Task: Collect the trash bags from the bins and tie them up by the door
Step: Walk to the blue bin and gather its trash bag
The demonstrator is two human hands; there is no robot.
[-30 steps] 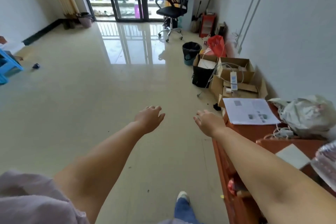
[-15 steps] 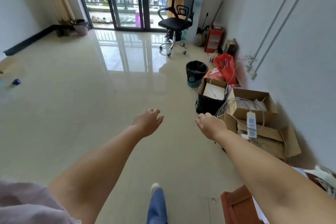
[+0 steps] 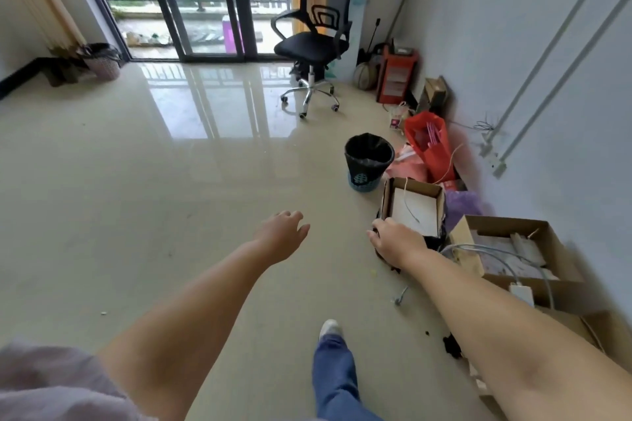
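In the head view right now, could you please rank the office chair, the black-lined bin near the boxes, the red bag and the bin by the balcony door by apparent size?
1. office chair, plainly largest.
2. black-lined bin and red bag: look about alike, so unranked.
3. bin by the balcony door, smallest, though it stands farther off, so its true size is unsure.

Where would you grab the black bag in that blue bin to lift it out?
Probably at the folded-over edge of the black bag, coming from above. The bin stands upright with its mouth open, and the liner drapes over the rim, leaving loose plastic to pinch on opposite sides. Both hands, left hand and right hand, hold nothing.
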